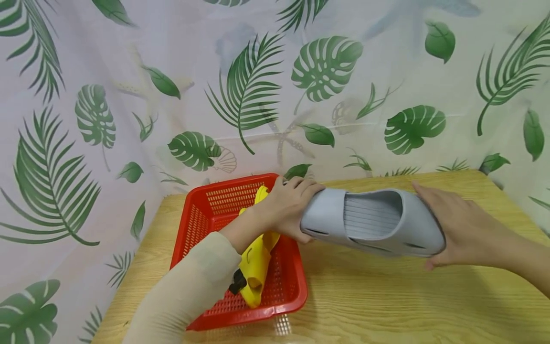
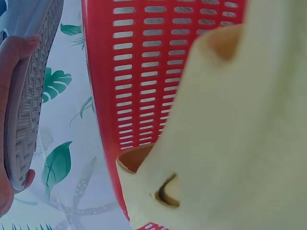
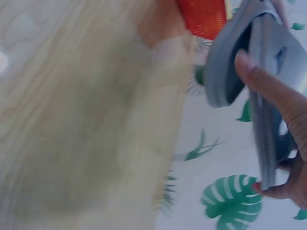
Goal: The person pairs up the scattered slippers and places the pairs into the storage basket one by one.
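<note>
A grey slipper is held sideways above the table, its opening facing up. My left hand grips its left end beside the red basket's right rim. At the other end my right hand holds the slipper, thumb and fingers spread around it. The left wrist view shows the textured sole with fingers at its edge. On the table side of the sole, the right wrist view shows another curved grey upper, and the thumb lies across the slipper's edge.
A red perforated basket stands on the wooden table, left of the slipper. Inside lie yellow slipper-like things with cut-outs, one near a dark piece, partly hidden by my left arm. A leaf-print cloth hangs behind the table.
</note>
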The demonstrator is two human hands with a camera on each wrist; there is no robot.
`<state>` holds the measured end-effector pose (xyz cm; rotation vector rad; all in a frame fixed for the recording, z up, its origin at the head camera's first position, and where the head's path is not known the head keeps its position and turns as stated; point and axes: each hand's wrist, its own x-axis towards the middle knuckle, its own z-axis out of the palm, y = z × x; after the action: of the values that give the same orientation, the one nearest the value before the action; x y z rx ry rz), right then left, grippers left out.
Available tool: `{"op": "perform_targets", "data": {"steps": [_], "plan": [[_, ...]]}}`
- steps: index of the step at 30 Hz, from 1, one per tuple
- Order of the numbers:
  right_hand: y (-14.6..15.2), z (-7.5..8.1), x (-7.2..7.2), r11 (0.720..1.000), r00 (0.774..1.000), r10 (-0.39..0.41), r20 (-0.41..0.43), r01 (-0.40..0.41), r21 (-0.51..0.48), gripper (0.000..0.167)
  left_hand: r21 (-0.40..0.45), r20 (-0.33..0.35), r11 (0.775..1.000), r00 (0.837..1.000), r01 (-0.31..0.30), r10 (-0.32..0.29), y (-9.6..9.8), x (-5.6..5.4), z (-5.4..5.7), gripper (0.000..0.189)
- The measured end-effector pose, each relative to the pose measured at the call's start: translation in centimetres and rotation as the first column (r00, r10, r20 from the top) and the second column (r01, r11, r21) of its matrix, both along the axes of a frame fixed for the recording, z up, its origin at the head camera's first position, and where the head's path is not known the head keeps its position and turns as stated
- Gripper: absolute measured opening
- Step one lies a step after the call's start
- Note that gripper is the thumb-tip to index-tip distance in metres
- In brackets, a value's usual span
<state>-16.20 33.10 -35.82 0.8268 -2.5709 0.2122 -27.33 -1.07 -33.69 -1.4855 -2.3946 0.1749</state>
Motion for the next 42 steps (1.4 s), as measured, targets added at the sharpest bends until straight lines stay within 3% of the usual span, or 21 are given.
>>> {"op": "perform_targets", "data": {"steps": [4, 7, 10, 19, 28, 35, 42], "plan": [[0.4, -1.0, -0.3, 0.999, 0.993, 0.019, -0.113, -0.016, 0.028, 0.130, 0.003, -0.044, 1.000, 0.999, 0.003, -0.003, 0.0, 0.0, -0.1, 0.098], [0.3, -0.8, -0.4, 0.999, 0.982, 0.040, -0.183, -0.034, 0.039, 0.115, -0.001, -0.080, 1.000, 0.997, -0.003, 0.003, -0.2, 0.1, 0.1, 0.098], [0.0, -0.2, -0.4, 0.997, 0.972, 0.074, -0.224, -0.068, 0.032, 0.111, 0.006, -0.117, 1.000, 0.993, 0.002, -0.001, -0.5, 0.3, 0.4, 0.098], [-1.6, 1.0, -0.3, 0.976, 0.969, 0.184, -0.165, -0.201, -0.089, 0.114, 0.076, -0.135, 0.995, 0.989, 0.067, -0.056, -1.2, 1.4, 1.7, 0.096], [-3.1, 1.3, -0.4, 0.969, 0.969, 0.197, -0.148, -0.216, -0.123, 0.112, 0.095, -0.180, 0.993, 0.982, 0.066, -0.048, -1.3, 2.0, 1.9, 0.096], [-4.5, 0.8, -0.2, 0.967, 0.959, 0.202, -0.197, -0.228, -0.118, 0.106, 0.086, -0.205, 0.991, 0.976, 0.098, -0.079, -1.6, 2.2, 1.5, 0.094], [-5.4, 0.6, -0.2, 0.969, 0.967, 0.186, -0.174, -0.210, -0.131, 0.105, 0.110, -0.200, 0.988, 0.976, 0.104, -0.081, -2.3, 2.3, 1.2, 0.093]]}}
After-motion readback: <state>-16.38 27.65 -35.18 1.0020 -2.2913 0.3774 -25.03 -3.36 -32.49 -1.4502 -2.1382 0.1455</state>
